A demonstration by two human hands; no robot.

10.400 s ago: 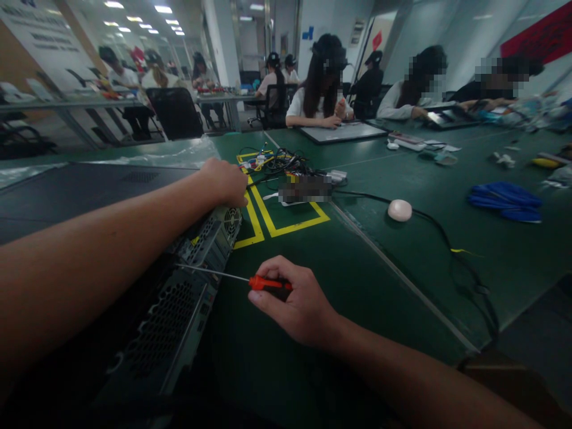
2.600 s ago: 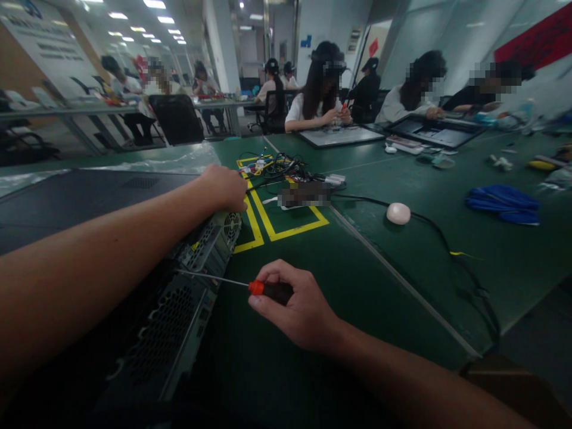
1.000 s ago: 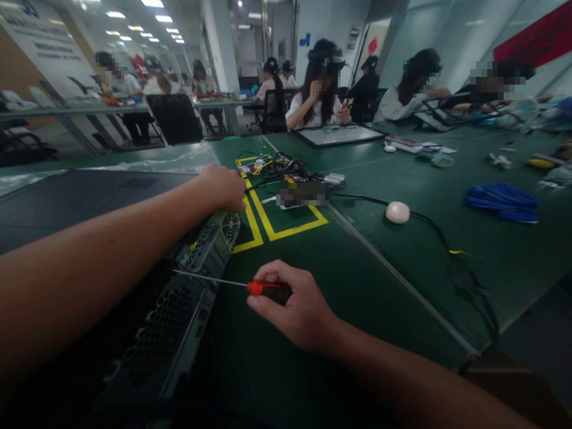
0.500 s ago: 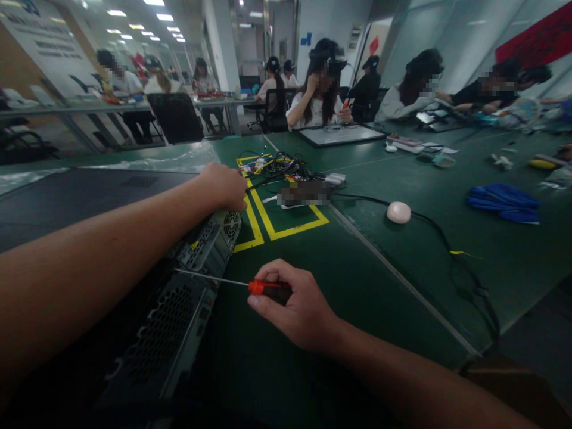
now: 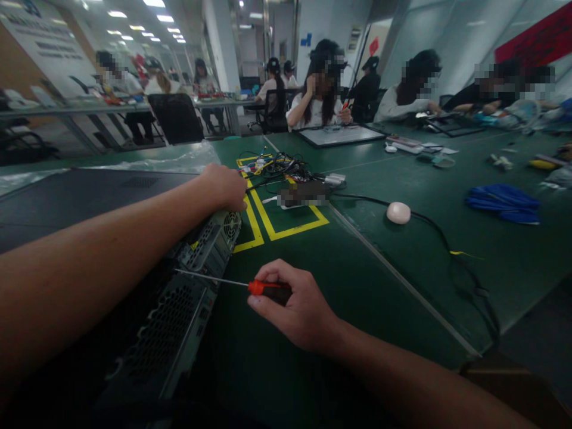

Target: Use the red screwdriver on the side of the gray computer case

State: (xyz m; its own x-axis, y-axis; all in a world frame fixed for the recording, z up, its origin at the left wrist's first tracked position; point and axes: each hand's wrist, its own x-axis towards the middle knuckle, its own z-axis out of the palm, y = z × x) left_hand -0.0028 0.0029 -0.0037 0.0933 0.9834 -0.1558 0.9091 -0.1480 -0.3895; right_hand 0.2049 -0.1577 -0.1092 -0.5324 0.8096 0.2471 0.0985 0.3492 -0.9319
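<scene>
On the table (image 5: 415,262), left of the right hand (image 5: 297,307), a computer case (image 5: 210,247) is set — toward its rear panel (image 5: 167,322) a screwdriver (image 5: 255,287) is pointed lengthwise, handle (image 5: 277,292) grasped by those fingers; its far corner is covered by the left hand (image 5: 226,186) — finger grip unclear.

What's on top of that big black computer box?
The left hand is at the edge of the flat black metal computer case, its forearm crossing above; whatever that covers can't be seen.
</scene>
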